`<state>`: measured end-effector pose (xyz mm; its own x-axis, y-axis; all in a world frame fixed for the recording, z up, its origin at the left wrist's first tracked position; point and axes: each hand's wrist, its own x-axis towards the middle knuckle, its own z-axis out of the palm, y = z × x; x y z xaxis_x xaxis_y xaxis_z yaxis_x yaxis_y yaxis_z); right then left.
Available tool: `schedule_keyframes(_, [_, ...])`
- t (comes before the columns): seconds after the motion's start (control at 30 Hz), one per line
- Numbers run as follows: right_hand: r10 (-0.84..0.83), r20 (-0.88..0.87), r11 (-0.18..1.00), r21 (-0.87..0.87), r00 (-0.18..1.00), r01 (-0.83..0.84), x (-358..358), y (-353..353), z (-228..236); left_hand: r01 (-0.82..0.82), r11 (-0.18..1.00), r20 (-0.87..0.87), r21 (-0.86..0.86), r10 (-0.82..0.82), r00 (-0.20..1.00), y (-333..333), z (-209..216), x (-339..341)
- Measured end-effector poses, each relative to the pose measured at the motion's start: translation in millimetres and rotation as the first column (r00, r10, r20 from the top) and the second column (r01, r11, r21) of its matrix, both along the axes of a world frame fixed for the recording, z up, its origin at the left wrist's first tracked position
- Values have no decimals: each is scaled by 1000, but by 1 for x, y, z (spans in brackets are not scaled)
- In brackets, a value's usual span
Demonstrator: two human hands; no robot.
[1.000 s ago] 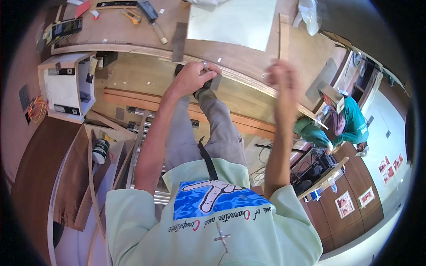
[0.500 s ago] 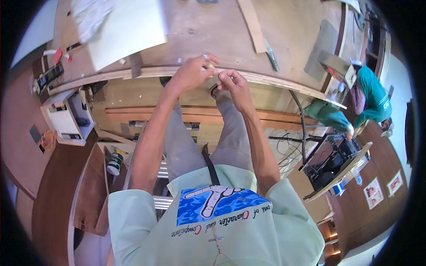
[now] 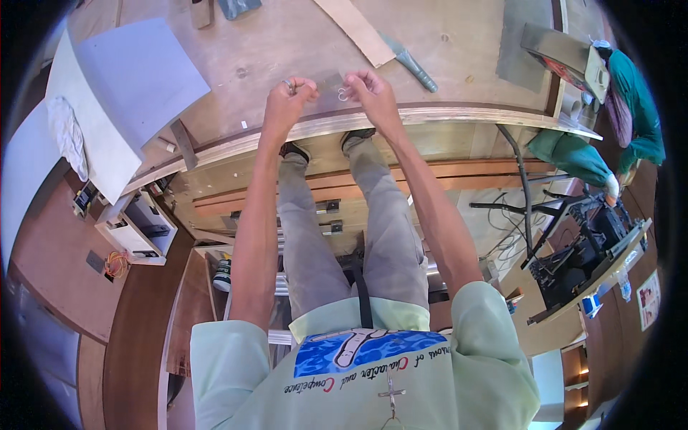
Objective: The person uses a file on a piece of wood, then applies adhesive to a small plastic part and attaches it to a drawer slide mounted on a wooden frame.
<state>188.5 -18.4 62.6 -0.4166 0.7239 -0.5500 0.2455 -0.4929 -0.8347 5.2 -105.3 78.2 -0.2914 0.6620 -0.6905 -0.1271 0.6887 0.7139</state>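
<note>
Over the near edge of the wooden worktop [image 3: 258, 68], my left hand [image 3: 285, 104] and my right hand [image 3: 374, 99] are held a short way apart. Thumb and fingers are pinched together on both. A small white curl [image 3: 342, 94] hangs at the fingertips of my right hand, like a thin strip or peeled backing; its kind is unclear. A faint greyish patch [image 3: 330, 82] shows between the hands, too indistinct to name. Whatever my left fingertips pinch is too small to make out. A ring sits on a left finger.
A flat wood strip [image 3: 358, 32] and a grey-green handled tool [image 3: 412, 68] lie beyond my right hand. White sheets [image 3: 143, 79] overhang the worktop at left, with a crumpled white cloth [image 3: 68, 136]. A person in green [image 3: 634, 107] works at right beside a black-framed machine [image 3: 584, 240].
My hands, close together before, have drawn apart, and both sit farther over the worktop. The white curl now shows by my right fingers. The view has shifted, and the left-hand sheets appear moved.
</note>
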Motion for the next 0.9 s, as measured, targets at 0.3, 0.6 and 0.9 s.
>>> schedule_keyframes(0.3, [-42, 685, 556, 621, 727, -553, 8, 49, -64, -24, 998, -58, -54, 20, 998, 22, -70, -20])
schedule_keyframes(0.6, [7, 797, 580, 488, 603, -652, -9, 67, -74, -87, 994, -71, -59, 83, 994, 29, -113, -25])
schedule_keyframes(0.9, [-27, 516, 719, 605, 856, -342, -30, 5, -68, -83, 995, -125, -47, 77, 989, 35, -100, -17])
